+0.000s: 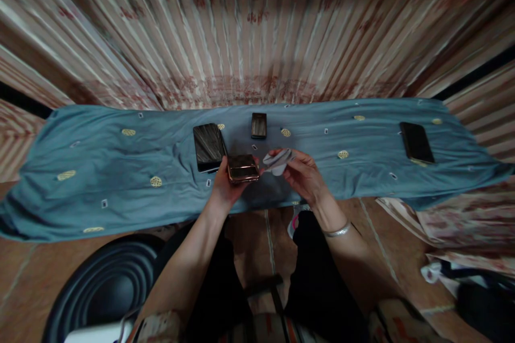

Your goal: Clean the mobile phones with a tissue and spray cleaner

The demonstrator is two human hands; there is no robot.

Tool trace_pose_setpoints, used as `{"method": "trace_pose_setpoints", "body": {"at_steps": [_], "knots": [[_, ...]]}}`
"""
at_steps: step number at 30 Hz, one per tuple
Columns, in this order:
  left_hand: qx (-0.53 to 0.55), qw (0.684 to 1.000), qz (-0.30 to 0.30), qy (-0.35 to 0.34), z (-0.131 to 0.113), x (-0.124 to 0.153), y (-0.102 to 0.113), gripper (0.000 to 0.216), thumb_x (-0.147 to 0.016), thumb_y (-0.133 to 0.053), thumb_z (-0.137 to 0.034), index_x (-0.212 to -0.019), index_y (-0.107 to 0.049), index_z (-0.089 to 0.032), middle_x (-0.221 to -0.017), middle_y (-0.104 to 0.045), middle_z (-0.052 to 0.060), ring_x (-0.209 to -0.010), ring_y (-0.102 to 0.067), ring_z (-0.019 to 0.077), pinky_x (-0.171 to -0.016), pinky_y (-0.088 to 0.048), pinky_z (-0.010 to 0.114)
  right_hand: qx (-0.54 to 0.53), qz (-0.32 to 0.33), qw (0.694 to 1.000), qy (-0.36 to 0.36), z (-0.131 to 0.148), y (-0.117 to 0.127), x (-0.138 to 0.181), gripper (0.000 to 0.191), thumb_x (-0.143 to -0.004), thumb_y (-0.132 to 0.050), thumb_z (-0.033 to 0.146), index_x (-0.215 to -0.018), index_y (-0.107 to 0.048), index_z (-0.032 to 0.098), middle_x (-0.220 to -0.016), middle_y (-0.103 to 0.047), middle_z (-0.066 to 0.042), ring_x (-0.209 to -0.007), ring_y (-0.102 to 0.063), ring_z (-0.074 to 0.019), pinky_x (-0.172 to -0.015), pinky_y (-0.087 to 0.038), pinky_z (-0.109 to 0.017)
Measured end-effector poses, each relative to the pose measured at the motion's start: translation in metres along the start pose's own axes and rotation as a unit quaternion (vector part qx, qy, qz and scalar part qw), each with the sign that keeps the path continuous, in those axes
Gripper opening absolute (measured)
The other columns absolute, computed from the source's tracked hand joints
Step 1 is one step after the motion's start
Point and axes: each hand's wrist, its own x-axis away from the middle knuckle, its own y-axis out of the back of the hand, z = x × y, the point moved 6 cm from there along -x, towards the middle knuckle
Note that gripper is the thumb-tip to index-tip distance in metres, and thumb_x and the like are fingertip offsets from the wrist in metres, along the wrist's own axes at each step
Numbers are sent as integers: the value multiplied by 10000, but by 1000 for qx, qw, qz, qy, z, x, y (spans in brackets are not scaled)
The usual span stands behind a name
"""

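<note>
My left hand (pixel 226 185) is wrapped round a small, glossy dark flip phone (pixel 242 168) with copper-coloured edges, which looks folded. It is held above the front part of the cloth-covered table (pixel 177 193). In my right hand (pixel 303 173), a thin pale grey wiping cloth (pixel 278 162) is pinched between thumb and fingers, just right of the phone. Behind my left hand lies a dark glossy tablet-like slab (pixel 208 146). Beyond both hands rests a small black box-shaped object (pixel 259 125), whose kind I cannot make out.
A dark smartphone (pixel 417 142) lies at the table's right end. Patterned curtains (pixel 249 37) hang behind the table. On the tiled floor at lower left stands a round black ridged object (pixel 112 284), with a white thing (pixel 98 333) near it. A dark bag-like item (pixel 485 305) is at lower right.
</note>
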Motion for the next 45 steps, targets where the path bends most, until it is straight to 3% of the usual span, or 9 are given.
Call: {"method": "trace_pose_setpoints", "body": {"at_steps": [6, 11, 16, 24, 27, 30, 36, 41, 45], "knots": [[-19, 999, 30, 10, 7, 7, -3, 580, -1025, -329, -569, -1315, -600, -145, -1035, -768, 141, -965, -751, 289, -965, -546, 619, 39, -30, 998, 34, 10, 14, -4, 277, -731, -870, 468, -915, -820, 267, -1030, -817, -23, -972, -762, -224, -948, -598, -383], [-77, 996, 52, 16, 21, 14, -11, 497, -1045, -325, -501, -1295, -598, -169, -1030, -774, 121, -997, -753, 275, -888, -602, 496, 219, -75, 969, 89, 6, 21, -7, 289, -877, -709, 499, -1008, -804, 260, -1057, -812, -27, -1005, -749, -225, -975, -572, -392], [-126, 989, 73, -23, 32, 9, -12, 476, -1006, -453, -521, -1116, -695, -126, -957, -777, 99, -995, -741, 258, -888, -589, 396, 363, 29, 919, 148, -7, -11, 1, 275, -983, -582, 408, -1134, -771, 277, -1142, -786, -43, -1113, -714, -217, -1024, -544, -393], [-151, 981, 82, -87, 34, 1, -5, 398, -888, -656, -536, -915, -714, -144, -958, -766, 73, -1119, -688, 257, -991, -517, 362, 441, 77, 869, 210, -8, -36, 9, 315, -1046, -465, 327, -1235, -712, 277, -1156, -760, -56, -1160, -677, -201, -1054, -518, -396], [-153, 980, 68, -105, 29, 2, -6, 380, -894, -651, -512, -953, -705, -140, -941, -765, 66, -1078, -702, 239, -975, -525, 341, 461, 82, 856, 217, -7, -32, 7, 331, -1056, -437, 321, -1251, -701, 278, -1180, -751, -58, -1179, -667, -201, -1069, -507, -412], [-138, 983, 55, -104, 24, 6, -7, 377, -927, -614, -454, -1132, -659, -141, -925, -765, 56, -969, -731, 221, -929, -557, 355, 478, 80, 848, 216, -7, -23, 6, 343, -1058, -419, 317, -1244, -702, 262, -1194, -747, -71, -1193, -660, -213, -1078, -501, -437], [-147, 984, 67, -77, 21, 13, -13, 427, -921, -610, -360, -1302, -562, -176, -956, -765, 46, -836, -750, 221, -845, -606, 414, 491, 34, 851, 186, -11, -1, 3, 330, -1040, -456, 341, -1221, -721, 263, -1188, -756, -73, -1189, -669, -215, -1090, -499, -452], [-141, 984, 95, -52, 26, 7, -20, 310, -882, -609, -312, -1146, -662, -158, -986, -780, 77, -932, -753, 248, -873, -600, 403, 438, -50, 880, 175, -16, 14, -2, 336, -1002, -479, 303, -1205, -743, 257, -1288, -731, -70, -1241, -659, -217, -1107, -500, -426], [-125, 988, 67, -55, 26, 0, -22, 235, -871, -578, -290, -1015, -698, -149, -945, -785, 70, -986, -743, 258, -904, -584, 386, 423, -58, 889, 166, -21, 11, -5, 335, -978, -487, 265, -1184, -751, 270, -1257, -749, -46, -1228, -667, -202, -1114, -494, -410]]}}
